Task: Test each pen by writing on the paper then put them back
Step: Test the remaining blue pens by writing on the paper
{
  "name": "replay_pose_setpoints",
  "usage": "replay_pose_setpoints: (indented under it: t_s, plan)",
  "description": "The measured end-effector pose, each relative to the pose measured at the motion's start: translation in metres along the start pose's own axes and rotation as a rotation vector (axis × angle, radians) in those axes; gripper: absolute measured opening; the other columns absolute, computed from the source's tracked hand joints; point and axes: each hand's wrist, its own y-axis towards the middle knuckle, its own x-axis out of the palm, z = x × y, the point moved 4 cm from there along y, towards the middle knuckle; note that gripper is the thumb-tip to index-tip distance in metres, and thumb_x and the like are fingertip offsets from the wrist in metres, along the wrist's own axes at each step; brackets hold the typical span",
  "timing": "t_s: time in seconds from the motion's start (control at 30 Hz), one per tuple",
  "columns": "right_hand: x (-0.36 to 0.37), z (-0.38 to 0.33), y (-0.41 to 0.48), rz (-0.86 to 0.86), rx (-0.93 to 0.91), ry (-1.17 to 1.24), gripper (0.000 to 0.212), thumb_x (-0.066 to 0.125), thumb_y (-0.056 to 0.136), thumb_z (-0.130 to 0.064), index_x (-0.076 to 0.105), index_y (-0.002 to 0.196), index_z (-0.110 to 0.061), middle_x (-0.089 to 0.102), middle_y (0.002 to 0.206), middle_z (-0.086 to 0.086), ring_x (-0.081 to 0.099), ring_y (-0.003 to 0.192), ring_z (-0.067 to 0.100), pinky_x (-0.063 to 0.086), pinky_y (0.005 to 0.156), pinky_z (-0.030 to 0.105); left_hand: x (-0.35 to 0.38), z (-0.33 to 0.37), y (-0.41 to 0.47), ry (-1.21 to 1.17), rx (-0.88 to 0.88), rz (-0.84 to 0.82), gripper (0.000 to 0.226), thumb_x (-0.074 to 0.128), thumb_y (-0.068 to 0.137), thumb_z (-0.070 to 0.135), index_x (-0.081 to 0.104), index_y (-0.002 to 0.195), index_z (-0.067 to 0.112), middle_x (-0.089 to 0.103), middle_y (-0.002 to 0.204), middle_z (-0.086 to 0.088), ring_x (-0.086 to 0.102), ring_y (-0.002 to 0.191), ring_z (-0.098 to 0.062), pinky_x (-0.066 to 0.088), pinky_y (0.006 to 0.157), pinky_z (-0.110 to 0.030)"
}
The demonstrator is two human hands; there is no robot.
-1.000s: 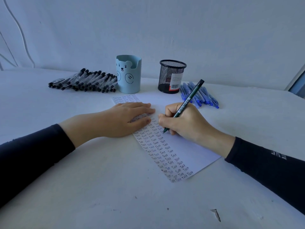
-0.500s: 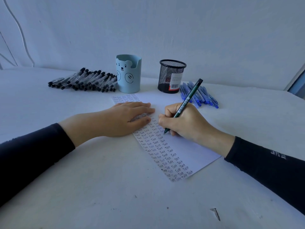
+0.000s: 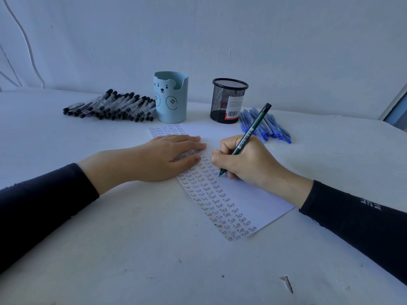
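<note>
On the white table (image 3: 110, 238), seen from the head camera, a sheet of paper (image 3: 253, 194) lies at a slant in the middle, its left part filled with columns of the handwritten word "Test" and its right part blank. The left hand (image 3: 167, 157) rests flat on the upper left part of the sheet, fingers straight and close together, palm down, pressing the paper to the table. The right hand (image 3: 248, 161) grips a dark green pen (image 3: 248, 137) in a writing hold, fingers curled round the barrel; the pen leans up and to the right, and its tip is down at the paper just right of the written columns. At the back of the table stand two containers, a little apart. The pale blue cup (image 3: 170, 96), with a bear face drawn on it and a notched rim, stands upright on the left; its inside is hidden from this angle. The black mesh cup (image 3: 229, 100) stands upright on the right, a barcode label on its side; what it holds cannot be told. A row of black-capped pens (image 3: 112, 105) lies on the table just left of the blue cup, touching it. A pile of blue pens (image 3: 268, 128) lies just right of the mesh cup, behind the right hand. Both forearms wear dark sleeves.
</note>
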Motion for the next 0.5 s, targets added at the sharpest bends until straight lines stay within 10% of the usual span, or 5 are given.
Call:
replay_pose_setpoints:
  t_s: [0.5]
  plan:
    - [0.0003, 0.0045, 0.0030, -0.001, -0.015, 0.009, 0.045, 0.069, 0.085, -0.010, 0.045, 0.048, -0.018, 0.048, 0.042, -0.001, 0.045, 0.040, 0.009, 0.039, 0.043, 0.017, 0.0023, -0.0046, 0.0026, 0.000, 0.027, 0.015, 0.077, 0.013, 0.079, 0.075, 0.031, 0.146, 0.043, 0.024, 0.157, 0.017, 0.022, 0.144, -0.006, 0.017, 0.121, -0.040]
